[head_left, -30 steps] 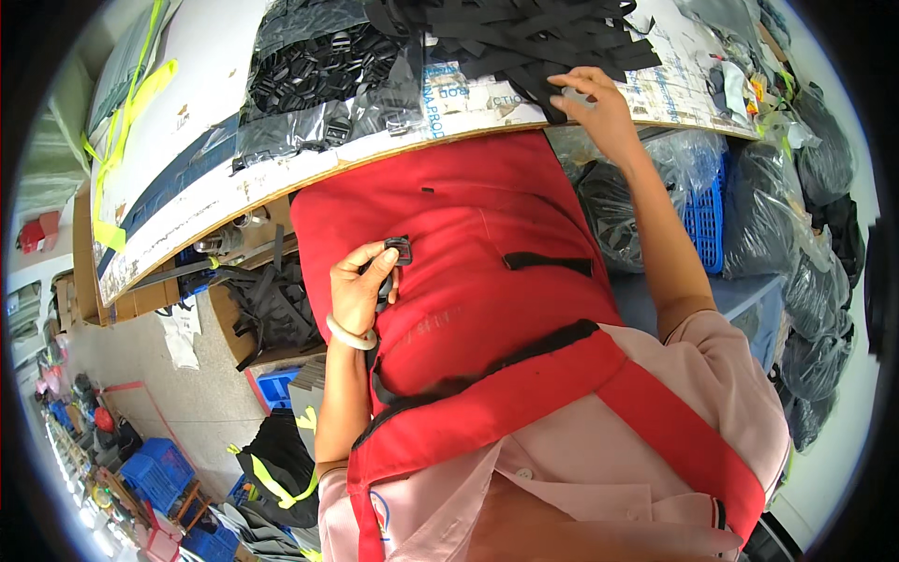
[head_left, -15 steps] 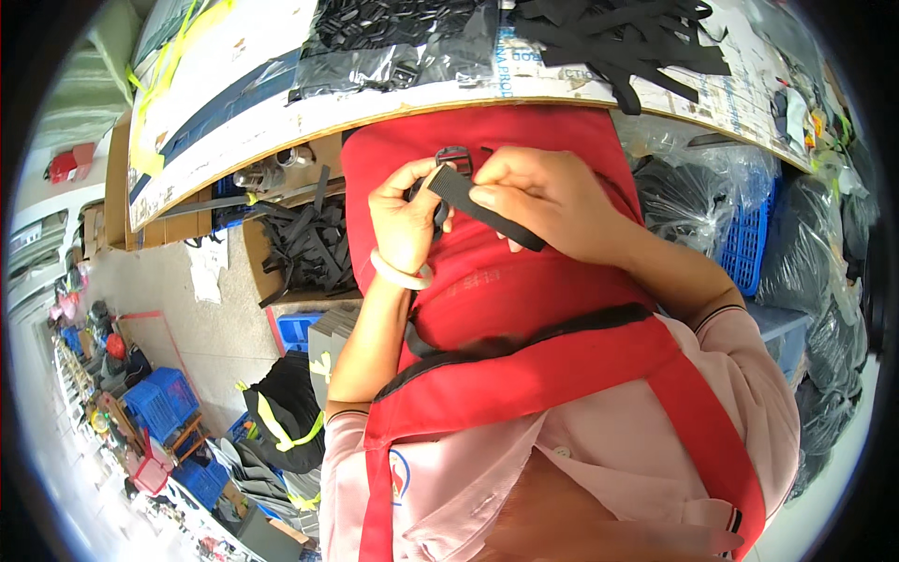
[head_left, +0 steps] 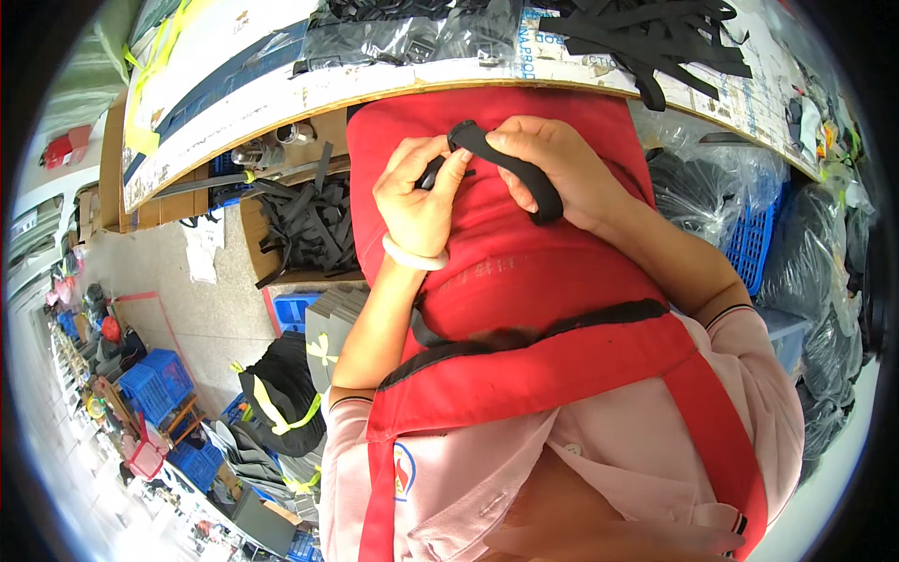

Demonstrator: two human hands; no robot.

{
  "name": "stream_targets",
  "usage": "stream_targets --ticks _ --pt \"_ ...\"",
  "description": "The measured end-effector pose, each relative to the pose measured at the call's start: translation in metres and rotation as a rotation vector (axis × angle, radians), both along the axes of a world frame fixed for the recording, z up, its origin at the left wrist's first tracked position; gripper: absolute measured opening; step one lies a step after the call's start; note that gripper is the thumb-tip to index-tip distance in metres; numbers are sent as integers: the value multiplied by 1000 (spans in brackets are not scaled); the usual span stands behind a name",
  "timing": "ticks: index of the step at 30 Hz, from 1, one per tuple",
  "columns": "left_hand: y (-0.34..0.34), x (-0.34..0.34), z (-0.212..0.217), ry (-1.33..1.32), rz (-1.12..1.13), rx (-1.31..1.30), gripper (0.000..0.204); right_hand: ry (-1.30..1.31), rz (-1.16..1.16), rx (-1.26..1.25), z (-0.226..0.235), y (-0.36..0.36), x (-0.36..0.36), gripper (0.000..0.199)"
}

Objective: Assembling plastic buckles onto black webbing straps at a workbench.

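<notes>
Above the red apron [head_left: 496,272] on my lap, both my hands hold a black webbing strap [head_left: 526,173]. My left hand [head_left: 412,211], with a pale band at its wrist, pinches the strap's upper left end between thumb and fingers. A dark piece [head_left: 430,174] shows inside that hand; whether it is strap or buckle I cannot tell. My right hand [head_left: 560,169] grips the strap from the right, its thumb near the upper bend. From there the strap arches over and curls down past the right fingers. The buckle seen earlier is now mostly hidden by the hands.
A worktable [head_left: 281,98] edge runs just beyond my hands. On it lie a clear bag [head_left: 412,42] of black plastic parts and a pile of black straps [head_left: 646,42]. A box of strap pieces [head_left: 309,225] stands left; plastic bags and a blue crate [head_left: 752,244] stand right.
The strap has gone from lying slantwise below the buckle to an arch between my hands. Both hands have risen slightly, and the buckle has slipped out of sight.
</notes>
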State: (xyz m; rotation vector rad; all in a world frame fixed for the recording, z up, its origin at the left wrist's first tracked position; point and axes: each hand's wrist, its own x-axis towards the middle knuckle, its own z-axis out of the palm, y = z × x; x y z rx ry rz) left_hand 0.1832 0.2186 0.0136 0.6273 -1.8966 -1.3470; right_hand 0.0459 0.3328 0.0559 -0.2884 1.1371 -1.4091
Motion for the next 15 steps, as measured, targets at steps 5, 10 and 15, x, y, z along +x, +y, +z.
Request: stream_targets --ticks 5,10,15 --pt "-4 2 -2 -37 42 -86 18 109 -2 -6 -5 -3 4 22" --pt "1 0 -10 -32 23 -237 17 92 -32 -21 -20 -7 3 24" --pt "-4 5 -14 -53 -101 -340 19 63 4 -47 -24 -9 -2 26"
